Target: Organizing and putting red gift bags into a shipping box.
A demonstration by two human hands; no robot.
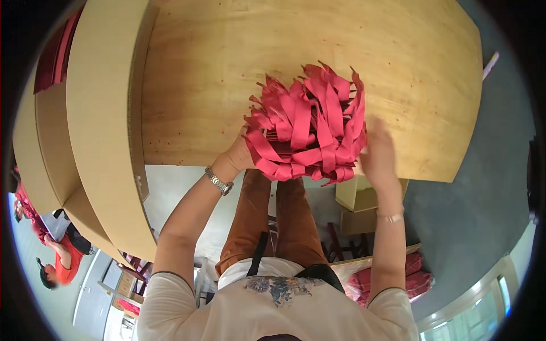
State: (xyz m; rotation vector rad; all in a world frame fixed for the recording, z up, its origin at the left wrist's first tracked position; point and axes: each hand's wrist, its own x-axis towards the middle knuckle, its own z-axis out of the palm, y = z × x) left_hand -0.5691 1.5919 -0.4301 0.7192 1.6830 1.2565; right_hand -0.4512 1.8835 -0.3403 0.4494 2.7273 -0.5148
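A thick bundle of red ribbon strips (301, 122), with dark red flat edges showing between the loops, lies at the near edge of the wooden table (421, 74) and hangs slightly over it. My left hand (240, 152) grips the bundle's left side, its fingers mostly hidden by the ribbons. Beside the bundle's right side is my right hand (380, 152), smeared by motion. Whether its fingers touch the ribbons is not clear.
A large open cardboard box (105, 102) stands along the table's left side, with dark red flat pieces (57, 54) beyond it. Below the table edge are a smaller box (358, 219) and red wrapped packs (418, 278). Another person (65, 261) is at far left.
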